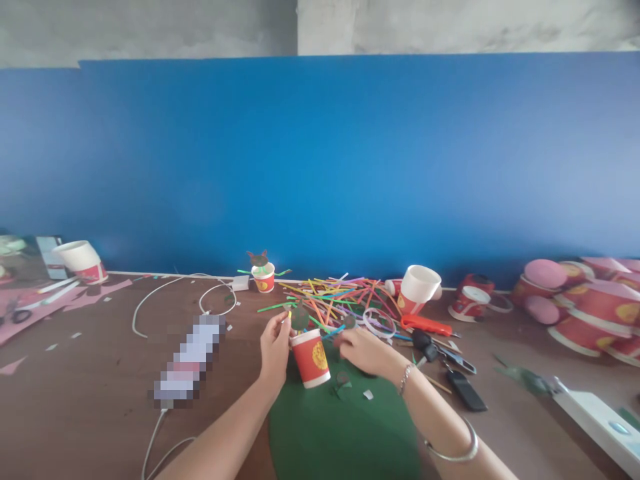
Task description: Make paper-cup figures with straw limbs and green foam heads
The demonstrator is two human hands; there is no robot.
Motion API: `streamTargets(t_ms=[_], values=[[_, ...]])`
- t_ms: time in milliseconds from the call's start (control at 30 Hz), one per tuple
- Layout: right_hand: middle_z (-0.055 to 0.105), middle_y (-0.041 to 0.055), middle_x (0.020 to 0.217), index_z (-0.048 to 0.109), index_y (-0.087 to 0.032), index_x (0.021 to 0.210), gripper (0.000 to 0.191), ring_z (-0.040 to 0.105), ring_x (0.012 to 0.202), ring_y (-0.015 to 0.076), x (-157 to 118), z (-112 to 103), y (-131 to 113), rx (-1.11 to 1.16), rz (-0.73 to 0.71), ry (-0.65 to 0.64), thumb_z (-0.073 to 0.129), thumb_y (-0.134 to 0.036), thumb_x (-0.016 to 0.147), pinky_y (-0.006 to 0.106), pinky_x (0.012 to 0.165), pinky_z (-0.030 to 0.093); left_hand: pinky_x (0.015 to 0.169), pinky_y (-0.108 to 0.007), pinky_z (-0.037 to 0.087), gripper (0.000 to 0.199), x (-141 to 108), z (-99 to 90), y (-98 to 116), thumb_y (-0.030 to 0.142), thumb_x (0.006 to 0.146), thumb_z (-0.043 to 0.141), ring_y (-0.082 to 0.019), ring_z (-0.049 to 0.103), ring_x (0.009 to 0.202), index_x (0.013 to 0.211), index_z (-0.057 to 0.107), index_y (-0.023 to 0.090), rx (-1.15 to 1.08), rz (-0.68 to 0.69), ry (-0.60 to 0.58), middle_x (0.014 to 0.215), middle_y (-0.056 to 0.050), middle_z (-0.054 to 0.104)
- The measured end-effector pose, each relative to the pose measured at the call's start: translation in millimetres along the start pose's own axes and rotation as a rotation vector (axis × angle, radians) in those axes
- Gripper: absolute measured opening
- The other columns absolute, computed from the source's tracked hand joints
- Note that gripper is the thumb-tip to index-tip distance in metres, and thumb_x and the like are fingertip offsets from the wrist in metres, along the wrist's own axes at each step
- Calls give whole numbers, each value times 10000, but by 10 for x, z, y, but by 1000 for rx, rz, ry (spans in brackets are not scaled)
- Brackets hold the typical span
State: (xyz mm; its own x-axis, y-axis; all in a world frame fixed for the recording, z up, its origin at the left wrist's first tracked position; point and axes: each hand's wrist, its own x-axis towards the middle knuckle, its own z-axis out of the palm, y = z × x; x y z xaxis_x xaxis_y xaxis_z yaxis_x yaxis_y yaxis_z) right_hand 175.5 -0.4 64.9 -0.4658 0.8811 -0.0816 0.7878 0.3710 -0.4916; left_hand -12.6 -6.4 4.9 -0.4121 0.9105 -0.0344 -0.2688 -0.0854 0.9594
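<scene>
A red and white paper cup (pixel 306 352) with a yellow round emblem tilts slightly over a dark green sheet (pixel 345 427). My left hand (pixel 276 343) is closed at its left rim, gripping the cup; a small yellow tip shows by the fingers. Above the rim rises a dark green paper shape (pixel 299 317). From the right side of the cup a blue strip (pixel 334 332) sticks out toward a small dark green disc (pixel 349 322). My right hand (pixel 364 349) is closed at that strip's end, its fingertips partly hidden. Green scraps (pixel 343 381) lie below.
Behind the cup spreads a pile of coloured strips (pixel 340 293). A finished-looking cup figure (pixel 264 278) stands by the blue partition (pixel 320 167). Left lies a blurred-out phone (pixel 190 360) with a cable. Rightward are a white cup (pixel 420 288), an orange cutter (pixel 426 325), keys and a glue gun (pixel 595 413).
</scene>
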Motion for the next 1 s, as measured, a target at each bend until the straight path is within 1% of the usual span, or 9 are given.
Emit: streamTargets(t_ms=[133, 267, 367, 500, 600, 700, 800, 900, 1000], values=[[694, 52, 752, 696, -194, 730, 146, 614, 731, 220, -94, 63, -46, -101, 57, -106, 633, -157, 605, 288, 636, 401, 548, -233, 449, 467, 66, -35, -66, 459, 667, 685, -129, 575, 621, 1007, 625, 143, 25, 76, 65, 736, -14, 628], [690, 90, 797, 685, -173, 711, 152, 630, 797, 273, -120, 125, -125, -171, 67, -96, 614, -106, 595, 322, 656, 399, 777, -299, 468, 326, 94, -67, -131, 376, 745, 622, -184, 600, 883, 999, 616, 170, 116, 143, 83, 958, -64, 640], [698, 99, 763, 675, -166, 654, 165, 643, 765, 267, -116, 135, -142, -190, 55, -107, 583, -55, 574, 301, 621, 391, 878, -349, 435, 245, 102, -99, -157, 328, 790, 570, -215, 566, 1006, 989, 613, 192, 241, 214, 102, 1045, -77, 608], [703, 84, 693, 667, -161, 594, 211, 646, 699, 232, -103, 123, -127, -184, 45, -112, 533, -5, 548, 262, 568, 370, 915, -398, 407, 231, 40, -123, -101, 269, 817, 537, -245, 526, 1055, 1033, 588, 205, 428, 522, 134, 1074, -99, 573], [697, 49, 655, 657, -171, 582, 178, 632, 652, 202, -79, 93, -117, -127, 22, -70, 533, -44, 574, 245, 546, 364, 962, -413, 355, 245, -111, -93, 5, 199, 844, 488, -240, 500, 1095, 1076, 569, 204, 604, 837, 27, 1097, -109, 586], [693, 32, 664, 647, -172, 638, 135, 626, 655, 181, -45, 58, -104, 1, 9, 16, 533, -101, 628, 240, 567, 386, 951, -399, 339, 225, -301, -23, 104, 186, 840, 489, -227, 532, 1062, 1031, 606, 211, 776, 1071, -286, 1040, -79, 647], [696, 16, 692, 618, -173, 828, 203, 636, 677, 165, -13, 56, -83, 310, 3, 64, 550, -123, 643, 229, 600, 424, 940, -379, 334, 335, -420, 47, 147, 315, 826, 552, -214, 560, 996, 1134, 575, 184, 843, 1210, -474, 1021, -75, 673], [691, -16, 690, 539, -186, 1031, 411, 630, 655, 150, 5, 84, -79, 489, -3, 60, 579, -123, 627, 222, 598, 437, 908, -370, 350, 365, -430, 71, 133, 312, 835, 568, -197, 579, 925, 1172, 553, 173, 875, 1257, -496, 988, -64, 687], [686, -29, 690, 519, -192, 1076, 460, 613, 634, 142, 10, 80, -90, 491, -48, 64, 590, -121, 627, 220, 591, 432, 840, -356, 394, 280, -386, 50, 88, 217, 854, 543, -186, 588, 862, 1130, 572, 177, 882, 1244, -480, 942, -59, 687]])
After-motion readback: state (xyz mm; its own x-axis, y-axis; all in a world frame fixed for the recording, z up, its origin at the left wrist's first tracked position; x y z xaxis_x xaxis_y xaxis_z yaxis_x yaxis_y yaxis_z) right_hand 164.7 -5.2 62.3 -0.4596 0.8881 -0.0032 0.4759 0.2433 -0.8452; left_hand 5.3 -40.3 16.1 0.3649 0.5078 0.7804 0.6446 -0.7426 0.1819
